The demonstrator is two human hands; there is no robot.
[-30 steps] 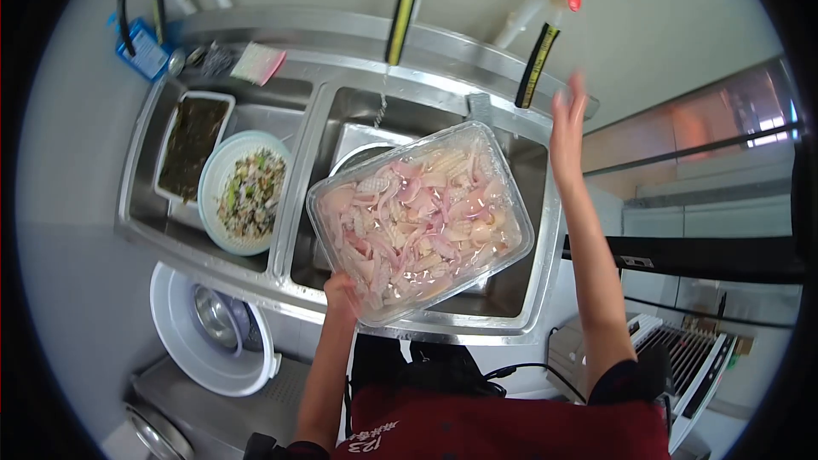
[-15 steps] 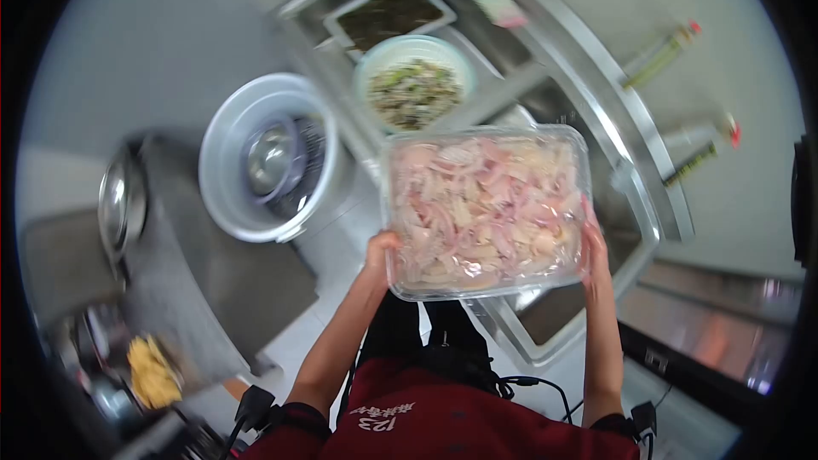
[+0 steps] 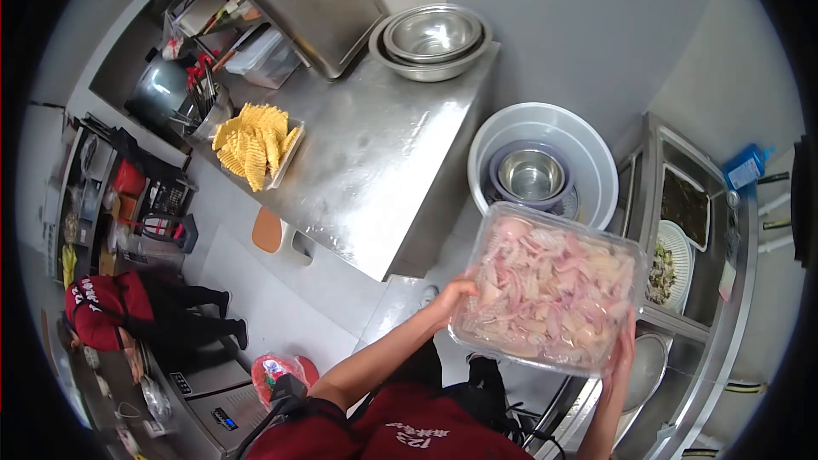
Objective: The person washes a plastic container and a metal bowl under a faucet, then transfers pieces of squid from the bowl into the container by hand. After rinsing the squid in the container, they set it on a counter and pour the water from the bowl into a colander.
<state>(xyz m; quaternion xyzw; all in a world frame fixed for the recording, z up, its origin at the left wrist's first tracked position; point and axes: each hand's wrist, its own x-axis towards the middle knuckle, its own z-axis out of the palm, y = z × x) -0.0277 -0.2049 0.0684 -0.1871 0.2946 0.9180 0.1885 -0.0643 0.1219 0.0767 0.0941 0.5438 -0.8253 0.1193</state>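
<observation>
A clear plastic tub (image 3: 463, 324) full of pale pink, scored raw pieces (image 3: 554, 285), perhaps squid, is held up in front of my body. My left hand (image 3: 452, 298) grips its left side, the thumb showing against the wall. On the right side, my right hand (image 3: 622, 351) is closed on the tub's edge. Fingers under the tub are hidden. Just beyond it stands a big white bucket (image 3: 594, 140) holding a purple basin (image 3: 496, 172) and a metal bowl (image 3: 530, 177).
To the left is a steel table (image 3: 358, 149) with nested steel bowls (image 3: 432, 38) and a tray of yellow crinkle-cut pieces (image 3: 253, 143). A stool (image 3: 267, 232) stands below it. The sink (image 3: 660, 294) at right holds a white basket (image 3: 677, 268). Another person (image 3: 111, 311) bends at far left.
My view has swung left, bringing the steel table and another person into sight. The tub stays in both hands, now lower and farther right in view. The sink has shifted to the right edge.
</observation>
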